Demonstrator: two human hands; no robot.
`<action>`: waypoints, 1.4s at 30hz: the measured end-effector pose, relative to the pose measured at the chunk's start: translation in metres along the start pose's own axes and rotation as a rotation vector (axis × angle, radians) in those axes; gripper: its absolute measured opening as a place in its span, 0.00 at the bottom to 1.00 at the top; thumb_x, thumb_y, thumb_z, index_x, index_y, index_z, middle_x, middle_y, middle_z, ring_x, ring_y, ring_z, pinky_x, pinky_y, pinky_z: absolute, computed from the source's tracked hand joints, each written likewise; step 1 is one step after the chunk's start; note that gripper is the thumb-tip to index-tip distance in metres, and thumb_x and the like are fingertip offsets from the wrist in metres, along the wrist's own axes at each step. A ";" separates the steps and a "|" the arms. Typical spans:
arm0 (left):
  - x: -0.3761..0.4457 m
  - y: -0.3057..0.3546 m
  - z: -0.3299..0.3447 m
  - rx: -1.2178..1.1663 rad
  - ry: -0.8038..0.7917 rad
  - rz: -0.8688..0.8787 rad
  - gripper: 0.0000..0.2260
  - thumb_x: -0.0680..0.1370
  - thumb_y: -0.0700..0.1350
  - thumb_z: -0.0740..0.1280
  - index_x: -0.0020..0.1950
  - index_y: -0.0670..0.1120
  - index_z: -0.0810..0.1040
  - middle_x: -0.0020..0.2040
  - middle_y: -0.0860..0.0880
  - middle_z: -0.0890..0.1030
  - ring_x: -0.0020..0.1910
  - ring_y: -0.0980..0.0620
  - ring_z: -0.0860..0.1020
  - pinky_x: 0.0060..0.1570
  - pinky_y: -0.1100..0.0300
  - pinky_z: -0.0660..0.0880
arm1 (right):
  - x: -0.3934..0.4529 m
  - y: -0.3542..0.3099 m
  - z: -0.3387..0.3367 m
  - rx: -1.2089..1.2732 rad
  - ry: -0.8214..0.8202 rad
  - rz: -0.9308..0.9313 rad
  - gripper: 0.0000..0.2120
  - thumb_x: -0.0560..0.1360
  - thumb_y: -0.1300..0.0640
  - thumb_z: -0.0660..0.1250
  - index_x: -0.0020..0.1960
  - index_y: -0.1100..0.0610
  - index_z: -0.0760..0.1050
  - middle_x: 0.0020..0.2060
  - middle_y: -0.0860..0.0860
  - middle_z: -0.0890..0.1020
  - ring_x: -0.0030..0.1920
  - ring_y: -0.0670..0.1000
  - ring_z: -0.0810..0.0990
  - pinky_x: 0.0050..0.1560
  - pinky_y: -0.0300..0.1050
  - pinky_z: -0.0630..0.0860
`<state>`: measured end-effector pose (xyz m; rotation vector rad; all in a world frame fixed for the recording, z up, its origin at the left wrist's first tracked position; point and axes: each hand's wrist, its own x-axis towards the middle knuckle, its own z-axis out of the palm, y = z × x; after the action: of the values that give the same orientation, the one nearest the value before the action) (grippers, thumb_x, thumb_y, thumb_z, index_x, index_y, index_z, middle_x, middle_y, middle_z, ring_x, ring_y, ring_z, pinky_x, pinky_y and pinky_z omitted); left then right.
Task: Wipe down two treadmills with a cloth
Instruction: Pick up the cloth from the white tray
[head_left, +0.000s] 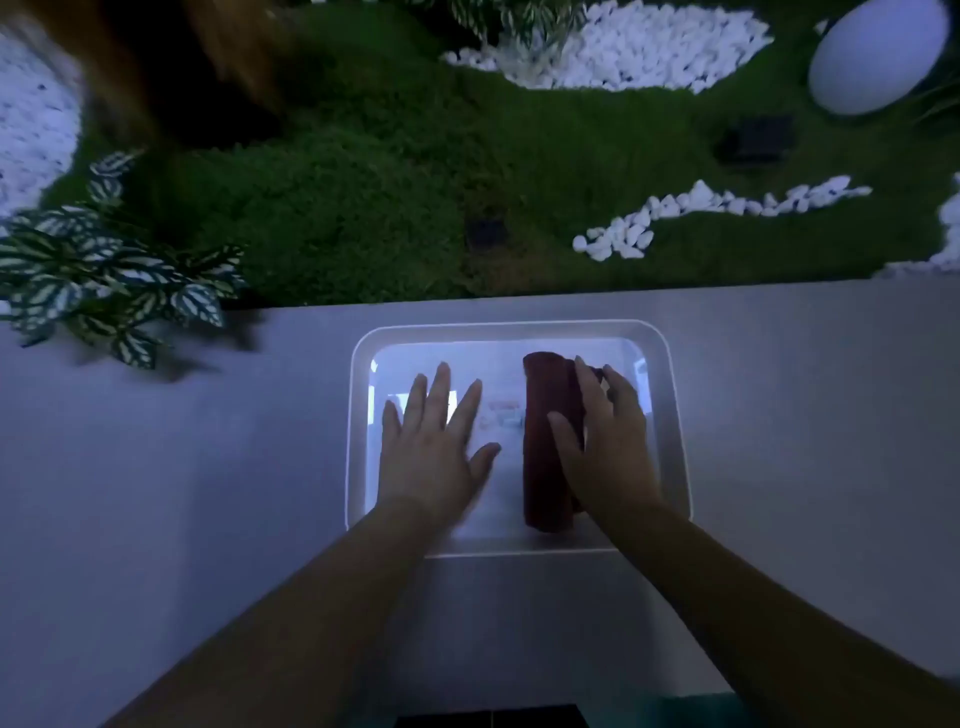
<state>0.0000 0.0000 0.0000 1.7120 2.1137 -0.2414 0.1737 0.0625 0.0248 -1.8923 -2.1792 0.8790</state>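
A dark red rolled cloth (545, 457) lies lengthwise in the right half of a white plastic tray (675, 415) on a pale ledge. My right hand (608, 441) lies over the roll, thumb on its left side and fingers curled over its right side. My left hand (436, 447) hovers flat over the tray's left half with its fingers spread, holding nothing. No treadmill is in view.
The tray sits on a grey-white ledge (182, 467). Beyond its far edge is a bed of green moss (363, 182) with white pebbles (649, 47), a white egg-shaped lamp (878, 57) and a striped-leaf plant (93, 270) at the left.
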 end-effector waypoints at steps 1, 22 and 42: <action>0.002 -0.001 0.004 0.029 0.009 -0.002 0.32 0.77 0.66 0.46 0.77 0.56 0.40 0.78 0.47 0.39 0.77 0.43 0.40 0.72 0.40 0.45 | 0.001 0.000 0.004 0.007 0.022 0.018 0.30 0.78 0.44 0.59 0.76 0.46 0.53 0.75 0.54 0.59 0.73 0.56 0.61 0.70 0.54 0.66; 0.004 -0.024 -0.016 -0.066 0.005 0.096 0.28 0.80 0.57 0.55 0.78 0.52 0.51 0.79 0.46 0.45 0.77 0.45 0.47 0.75 0.50 0.49 | 0.016 -0.026 0.001 0.043 -0.130 0.145 0.26 0.81 0.52 0.58 0.76 0.52 0.56 0.64 0.54 0.69 0.61 0.55 0.74 0.64 0.48 0.70; -0.170 -0.046 -0.156 -0.059 0.069 -0.092 0.26 0.81 0.55 0.56 0.77 0.51 0.54 0.77 0.49 0.57 0.74 0.48 0.58 0.71 0.53 0.55 | -0.070 -0.110 -0.150 -0.014 -0.122 -0.208 0.28 0.79 0.47 0.60 0.76 0.53 0.57 0.67 0.58 0.69 0.64 0.58 0.71 0.58 0.48 0.69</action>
<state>-0.0487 -0.1035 0.2063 1.6133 2.2302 -0.1470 0.1607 0.0433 0.2222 -1.6185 -2.4045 0.9639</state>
